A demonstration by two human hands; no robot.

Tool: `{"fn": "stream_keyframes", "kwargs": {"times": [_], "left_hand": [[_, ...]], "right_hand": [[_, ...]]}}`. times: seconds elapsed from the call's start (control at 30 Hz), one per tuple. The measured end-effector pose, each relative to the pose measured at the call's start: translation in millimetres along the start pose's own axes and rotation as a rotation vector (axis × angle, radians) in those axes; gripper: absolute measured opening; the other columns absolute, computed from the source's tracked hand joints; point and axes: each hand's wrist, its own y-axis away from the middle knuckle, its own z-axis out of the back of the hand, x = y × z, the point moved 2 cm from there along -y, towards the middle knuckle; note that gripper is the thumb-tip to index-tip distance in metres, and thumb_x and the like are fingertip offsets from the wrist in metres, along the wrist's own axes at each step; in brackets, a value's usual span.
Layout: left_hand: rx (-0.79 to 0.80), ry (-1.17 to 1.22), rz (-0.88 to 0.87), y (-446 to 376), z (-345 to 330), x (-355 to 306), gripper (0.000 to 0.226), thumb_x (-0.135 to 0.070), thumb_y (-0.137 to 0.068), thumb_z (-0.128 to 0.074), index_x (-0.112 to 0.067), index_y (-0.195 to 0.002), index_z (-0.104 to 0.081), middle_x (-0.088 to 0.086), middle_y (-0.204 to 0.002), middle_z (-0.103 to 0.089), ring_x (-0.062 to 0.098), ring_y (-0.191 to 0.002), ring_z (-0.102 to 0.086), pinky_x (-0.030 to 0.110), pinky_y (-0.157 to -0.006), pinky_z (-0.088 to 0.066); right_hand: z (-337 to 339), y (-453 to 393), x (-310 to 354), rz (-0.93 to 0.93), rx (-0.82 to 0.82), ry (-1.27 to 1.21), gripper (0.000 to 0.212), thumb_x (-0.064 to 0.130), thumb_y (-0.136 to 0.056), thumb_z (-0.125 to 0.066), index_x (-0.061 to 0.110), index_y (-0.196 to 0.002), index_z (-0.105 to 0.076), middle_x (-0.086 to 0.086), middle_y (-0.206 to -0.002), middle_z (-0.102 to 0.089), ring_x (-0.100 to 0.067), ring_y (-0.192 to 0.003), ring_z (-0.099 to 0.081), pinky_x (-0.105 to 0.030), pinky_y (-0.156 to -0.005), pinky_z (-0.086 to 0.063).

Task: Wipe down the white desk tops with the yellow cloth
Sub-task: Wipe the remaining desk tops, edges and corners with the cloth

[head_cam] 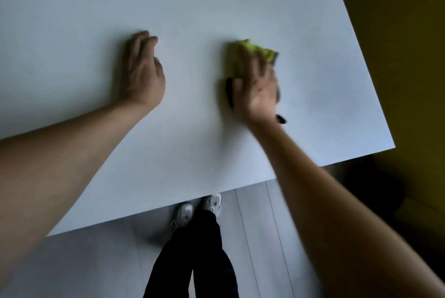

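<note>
Standing at the desk (192,9), I am pressing the yellow cloth (255,53) flat under my right hand (257,86), a little right of the middle of the white top. The fingers are lying spread and fairly straight over it, palm down, though blur is softening the outline; the cloth's far edge is poking out beyond the fingertips. My left hand (143,69) is resting on the bare top well to the left, holding nothing, fingers loosely bent, seemingly bracing me. The cloth is looking soft, light and bunched, so I am judging it will fold or roll if pushed from one edge; a flat palm over its middle should be keeping it spread and dragging evenly. The top is looking smooth and hard, so the cloth should be gliding easily. No containers are showing: nothing is sitting on the desk besides hands and cloth. Below the near edge my shoes (197,208) are standing on the grey floor (260,237).
</note>
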Motion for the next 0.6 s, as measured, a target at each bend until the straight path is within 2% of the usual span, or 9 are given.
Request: {"fn": "stream_keyframes", "kwargs": {"times": [0.07, 0.13, 0.27, 0.33, 0.43, 0.53, 0.6], "left_hand": [[0.027, -0.006, -0.005, 9, 6, 3, 0.053, -0.007, -0.097, -0.032, 0.004, -0.144, -0.052, 0.022, -0.156, -0.044, 0.037, -0.148, -0.039, 0.035, -0.124, -0.026], [0.014, -0.022, 0.010, 26, 14, 5, 0.055, -0.008, -0.094, -0.031, 0.003, -0.141, -0.056, 0.022, -0.154, -0.049, 0.036, -0.146, -0.043, 0.034, -0.122, -0.028], [0.016, -0.080, -0.088, 87, 26, 1, 0.051, -0.014, -0.098, -0.033, 0.000, -0.139, -0.060, 0.021, -0.151, -0.052, 0.038, -0.142, -0.048, 0.045, -0.120, -0.037], [0.045, -0.117, -0.138, 115, 26, -5, 0.050, -0.016, -0.100, -0.034, -0.003, -0.143, -0.057, 0.019, -0.155, -0.049, 0.038, -0.144, -0.045, 0.050, -0.120, -0.037], [0.084, -0.187, -0.174, 138, 24, -10, 0.052, -0.019, -0.104, -0.032, -0.005, -0.153, -0.047, 0.016, -0.163, -0.040, 0.037, -0.152, -0.035, 0.051, -0.125, -0.027], [0.105, -0.239, -0.207, 141, 24, -10, 0.054, -0.020, -0.106, -0.028, -0.006, -0.158, -0.039, 0.015, -0.167, -0.033, 0.035, -0.156, -0.028, 0.048, -0.129, -0.018], [0.093, -0.243, -0.206, 140, 23, -9, 0.054, -0.019, -0.107, -0.029, -0.007, -0.158, -0.039, 0.014, -0.168, -0.033, 0.034, -0.156, -0.028, 0.047, -0.130, -0.017]], "right_hand": [[-24, 39, 47, 0.097, 0.070, -0.043, 0.072, 0.038, -0.085, -0.053, 0.020, -0.154, -0.040, -0.017, -0.156, -0.038, -0.039, -0.145, -0.031, -0.042, -0.114, -0.032], [-39, 68, 81, 0.217, 0.110, -0.084, 0.068, 0.035, -0.087, -0.057, 0.018, -0.152, -0.043, -0.018, -0.151, -0.044, -0.037, -0.141, -0.037, -0.045, -0.117, -0.031], [-29, 74, 64, 0.321, 0.123, -0.064, 0.064, 0.038, -0.092, -0.051, 0.018, -0.152, -0.043, -0.017, -0.151, -0.046, -0.035, -0.140, -0.040, -0.046, -0.116, -0.032], [-14, 73, 35, 0.259, 0.112, -0.044, 0.066, 0.042, -0.091, -0.049, 0.021, -0.153, -0.041, -0.015, -0.153, -0.043, -0.035, -0.138, -0.041, -0.044, -0.113, -0.036], [17, 67, -26, 0.042, 0.025, -0.024, 0.069, 0.042, -0.087, -0.046, 0.027, -0.154, -0.037, -0.011, -0.156, -0.039, -0.037, -0.137, -0.041, -0.045, -0.109, -0.041], [47, 62, -74, -0.161, -0.073, -0.017, 0.070, 0.034, -0.086, -0.044, 0.029, -0.155, -0.034, -0.010, -0.155, -0.038, -0.035, -0.138, -0.039, -0.047, -0.113, -0.037], [52, 63, -78, -0.260, -0.107, -0.014, 0.069, 0.030, -0.087, -0.043, 0.025, -0.155, -0.035, -0.012, -0.154, -0.039, -0.036, -0.138, -0.039, -0.045, -0.115, -0.034]]}}
